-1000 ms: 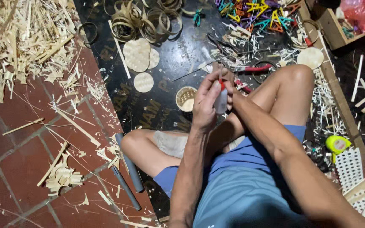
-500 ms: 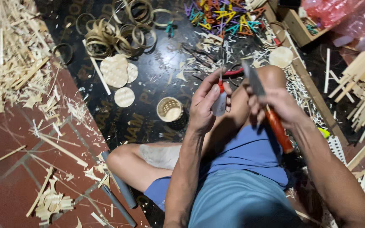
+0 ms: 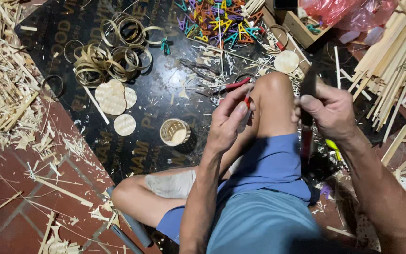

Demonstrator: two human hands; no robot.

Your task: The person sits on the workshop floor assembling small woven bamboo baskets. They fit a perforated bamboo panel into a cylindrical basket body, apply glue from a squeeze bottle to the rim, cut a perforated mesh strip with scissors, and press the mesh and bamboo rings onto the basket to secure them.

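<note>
My left hand (image 3: 228, 123) is closed around a small thin piece with a red tip (image 3: 246, 99), held just left of my raised knee. My right hand (image 3: 331, 112) grips a knife (image 3: 306, 123) with a dark blade pointing up and a reddish handle pointing down, to the right of the knee. The two hands are apart, with the knee between them. A small woven bamboo cup (image 3: 175, 132) stands on the black board (image 3: 165, 94) to the left of my left hand.
Bamboo rings (image 3: 113, 59) and round woven discs (image 3: 113, 99) lie on the board. Red-handled pliers (image 3: 224, 88) lie near the knee, coloured clips (image 3: 219, 21) farther back. Bamboo shavings (image 3: 5, 80) pile at left, long strips (image 3: 391, 61) at right. Brick floor lies at lower left.
My right hand has drawn away from the left, taking the knife to the right of the knee. The view has shifted, and the left hand keeps its small piece.
</note>
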